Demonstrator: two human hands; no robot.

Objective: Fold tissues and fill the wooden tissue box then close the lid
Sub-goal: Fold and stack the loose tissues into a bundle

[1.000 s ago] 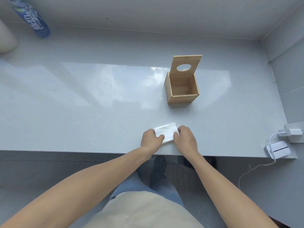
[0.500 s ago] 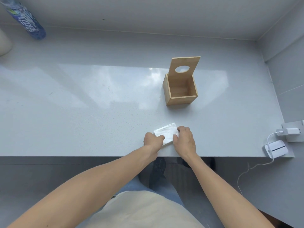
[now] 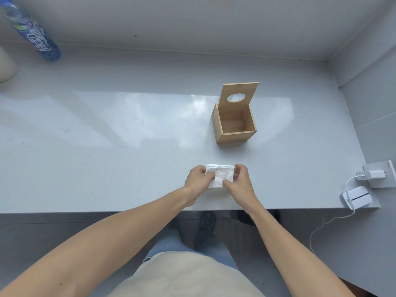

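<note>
Folded tissue (image 3: 220, 175) pinched at both ends: left hand (image 3: 198, 179), right hand (image 3: 237, 182). Keep edges aligned before wooden tissue box (image 3: 234, 127).

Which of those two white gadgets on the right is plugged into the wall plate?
The small charger, farther from the person; the larger flat device lies nearer, joined by cable.

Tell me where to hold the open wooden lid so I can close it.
Take the hinged wooden lid with the oval hole by its free top edge, coming from above; it stands upright at the far wall of the square wooden box, so a pinch grip there swings it down.
</note>
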